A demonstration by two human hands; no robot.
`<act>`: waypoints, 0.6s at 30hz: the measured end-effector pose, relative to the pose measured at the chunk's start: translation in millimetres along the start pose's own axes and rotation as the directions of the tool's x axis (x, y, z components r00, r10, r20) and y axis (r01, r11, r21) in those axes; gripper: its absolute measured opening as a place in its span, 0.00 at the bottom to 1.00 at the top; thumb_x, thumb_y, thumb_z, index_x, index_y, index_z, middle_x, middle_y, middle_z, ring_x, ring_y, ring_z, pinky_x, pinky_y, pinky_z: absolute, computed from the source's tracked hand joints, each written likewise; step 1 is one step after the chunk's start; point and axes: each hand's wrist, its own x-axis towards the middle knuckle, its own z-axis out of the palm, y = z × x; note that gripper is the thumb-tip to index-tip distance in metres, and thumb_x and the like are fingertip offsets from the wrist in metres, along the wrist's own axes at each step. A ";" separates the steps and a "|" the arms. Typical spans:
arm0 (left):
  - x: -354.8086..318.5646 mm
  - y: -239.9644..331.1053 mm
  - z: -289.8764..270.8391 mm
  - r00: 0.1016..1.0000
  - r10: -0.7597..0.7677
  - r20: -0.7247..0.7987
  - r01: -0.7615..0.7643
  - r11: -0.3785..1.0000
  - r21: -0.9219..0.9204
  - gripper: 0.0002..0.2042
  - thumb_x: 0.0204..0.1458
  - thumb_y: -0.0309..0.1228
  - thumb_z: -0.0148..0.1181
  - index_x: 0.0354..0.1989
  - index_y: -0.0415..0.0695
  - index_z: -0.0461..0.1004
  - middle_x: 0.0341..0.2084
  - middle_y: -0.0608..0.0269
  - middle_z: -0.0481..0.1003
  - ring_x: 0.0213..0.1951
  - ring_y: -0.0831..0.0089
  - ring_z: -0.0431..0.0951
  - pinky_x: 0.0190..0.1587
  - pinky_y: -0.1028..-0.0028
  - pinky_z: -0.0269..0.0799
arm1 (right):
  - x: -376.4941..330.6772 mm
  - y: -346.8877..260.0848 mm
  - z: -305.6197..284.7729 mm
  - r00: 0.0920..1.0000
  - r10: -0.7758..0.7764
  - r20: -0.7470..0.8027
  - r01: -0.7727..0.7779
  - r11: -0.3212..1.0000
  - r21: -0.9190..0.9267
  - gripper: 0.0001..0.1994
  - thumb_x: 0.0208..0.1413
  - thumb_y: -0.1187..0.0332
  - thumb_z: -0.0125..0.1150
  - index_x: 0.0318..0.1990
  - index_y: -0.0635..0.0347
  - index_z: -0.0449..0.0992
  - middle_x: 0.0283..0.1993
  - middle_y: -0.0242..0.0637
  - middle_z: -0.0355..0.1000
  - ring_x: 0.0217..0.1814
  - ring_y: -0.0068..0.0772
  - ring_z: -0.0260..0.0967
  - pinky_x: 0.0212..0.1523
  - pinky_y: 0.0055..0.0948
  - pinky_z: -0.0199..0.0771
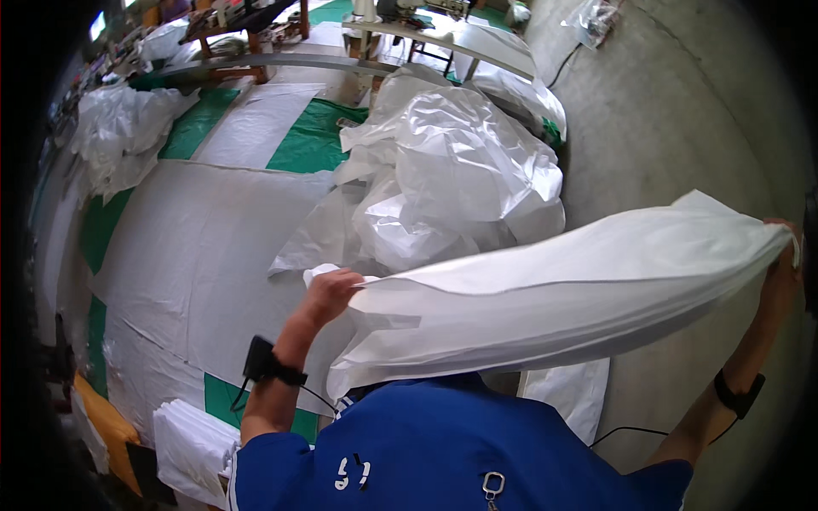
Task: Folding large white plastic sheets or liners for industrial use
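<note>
A long white sheet of fabric or woven plastic is stretched across in front of my chest, sagging between my two hands. My left hand is closed on its left end, with a small bunch of the material sticking out past the fingers. Far to the right, my right hand grips the other end, raised a little higher; its fingers are partly hidden by the cloth and the dark rim. A seam or folded edge runs lengthwise along the sheet. Its lower edge hangs loose above my blue shirt.
A large heap of crumpled clear plastic lies just beyond the sheet. White and green sheeting covers the floor at left. A folded white stack sits at lower left. Work tables stand at the back; a grey wall rises at right.
</note>
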 end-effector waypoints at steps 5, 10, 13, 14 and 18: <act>-103.3 89.5 2.3 0.852 0.127 0.508 0.045 0.949 -0.313 0.02 0.45 0.29 0.62 0.27 0.48 0.75 0.24 0.62 0.74 0.31 0.61 0.74 0.33 0.68 0.71 | -36.6 65.2 -15.7 0.927 0.302 -0.221 -0.315 0.949 -0.027 0.17 0.59 0.59 0.54 0.51 0.58 0.73 0.42 0.32 0.72 0.45 0.22 0.66 0.50 0.22 0.63; -122.2 92.3 25.5 0.880 -0.005 0.476 0.185 0.925 -0.332 0.18 0.48 0.39 0.62 0.45 0.42 0.73 0.34 0.54 0.76 0.38 0.56 0.75 0.42 0.67 0.70 | -46.1 41.1 2.1 0.904 0.329 -0.274 -0.327 0.943 0.052 0.18 0.52 0.55 0.63 0.45 0.57 0.78 0.39 0.31 0.73 0.43 0.23 0.68 0.48 0.24 0.65; -123.4 125.5 49.8 0.882 -0.033 0.471 0.116 0.982 -0.149 0.32 0.44 0.45 0.65 0.56 0.44 0.64 0.42 0.48 0.73 0.43 0.51 0.74 0.45 0.64 0.70 | -63.3 38.6 -8.5 0.902 0.284 -0.326 -0.299 0.954 0.002 0.20 0.50 0.52 0.65 0.44 0.55 0.79 0.39 0.31 0.74 0.44 0.25 0.69 0.49 0.25 0.65; -130.2 128.3 62.2 0.880 -0.058 0.471 0.130 0.984 -0.123 0.32 0.44 0.45 0.65 0.56 0.44 0.64 0.42 0.48 0.73 0.43 0.51 0.74 0.45 0.64 0.70 | -66.6 31.6 -7.3 0.892 0.270 -0.362 -0.310 0.949 -0.058 0.20 0.49 0.51 0.65 0.44 0.53 0.79 0.40 0.32 0.75 0.45 0.26 0.69 0.50 0.25 0.65; -161.4 111.6 145.6 0.968 -0.083 0.238 0.084 0.996 0.005 0.32 0.41 0.39 0.67 0.56 0.44 0.63 0.42 0.47 0.72 0.45 0.52 0.74 0.47 0.60 0.69 | -91.0 -16.0 -34.2 0.896 0.196 -0.398 -0.271 0.952 -0.141 0.22 0.46 0.47 0.65 0.43 0.51 0.80 0.41 0.32 0.75 0.47 0.28 0.70 0.51 0.25 0.65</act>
